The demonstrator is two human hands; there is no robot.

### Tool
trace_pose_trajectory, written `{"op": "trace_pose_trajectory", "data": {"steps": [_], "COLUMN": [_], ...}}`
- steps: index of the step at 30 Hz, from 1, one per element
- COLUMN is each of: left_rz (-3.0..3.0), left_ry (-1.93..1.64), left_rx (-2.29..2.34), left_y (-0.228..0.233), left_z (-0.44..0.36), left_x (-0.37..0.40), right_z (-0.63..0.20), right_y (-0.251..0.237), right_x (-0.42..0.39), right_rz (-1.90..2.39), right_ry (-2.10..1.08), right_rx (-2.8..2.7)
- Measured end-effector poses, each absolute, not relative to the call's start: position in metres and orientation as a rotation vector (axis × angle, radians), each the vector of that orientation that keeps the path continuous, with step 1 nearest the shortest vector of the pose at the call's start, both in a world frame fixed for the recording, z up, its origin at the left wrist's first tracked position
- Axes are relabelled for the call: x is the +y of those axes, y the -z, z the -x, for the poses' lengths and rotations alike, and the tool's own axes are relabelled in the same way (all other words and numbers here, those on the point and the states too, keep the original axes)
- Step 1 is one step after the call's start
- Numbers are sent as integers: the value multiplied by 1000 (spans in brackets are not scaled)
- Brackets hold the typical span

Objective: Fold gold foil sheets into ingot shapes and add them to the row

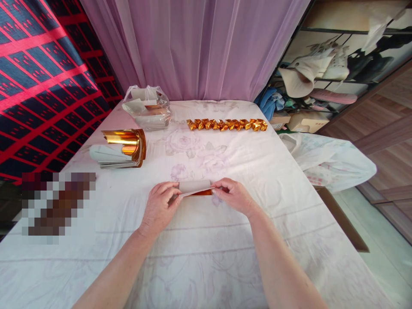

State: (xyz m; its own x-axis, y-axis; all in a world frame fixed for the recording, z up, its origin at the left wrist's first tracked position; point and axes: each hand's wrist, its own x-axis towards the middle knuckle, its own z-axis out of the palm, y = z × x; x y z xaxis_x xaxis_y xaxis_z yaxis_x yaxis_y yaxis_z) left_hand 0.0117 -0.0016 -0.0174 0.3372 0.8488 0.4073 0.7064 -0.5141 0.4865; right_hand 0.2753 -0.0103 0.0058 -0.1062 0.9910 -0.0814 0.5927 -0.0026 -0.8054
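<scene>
Between my hands lies a sheet of gold foil paper (195, 186), its pale backing outward and a strip of shiny orange-gold showing beneath the curled edge. My left hand (164, 199) pinches its left end, fingers bent over the paper. At the right end, my right hand (232, 195) grips the edge between thumb and fingers. Farther back, a row of folded gold foil pieces (227, 125) stretches across the table. A bent stack of gold foil paper (133, 146) stands to the left, pale sides and metallic sides both visible.
A clear plastic bag (148, 107) with more paper sits at the back left. The flowered tablecloth (206, 257) covers the table. Right of the table are a white plastic bag (337, 161) and a shelf with a cap (298, 79) and shoes. A blurred patch covers the left edge.
</scene>
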Motion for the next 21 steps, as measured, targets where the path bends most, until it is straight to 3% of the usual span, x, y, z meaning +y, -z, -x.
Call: {"op": "trace_pose_trajectory", "data": {"steps": [21], "left_rz": [-1976], "left_ry": [-1070], "left_rx": [1526], "left_y": [6], "left_z": [-11], "left_x": [-9], "right_z": [-278], "right_y": [4], "right_x": [-9], "right_rz": [1397], "right_ry": [-900], "right_rx": [-1661]}}
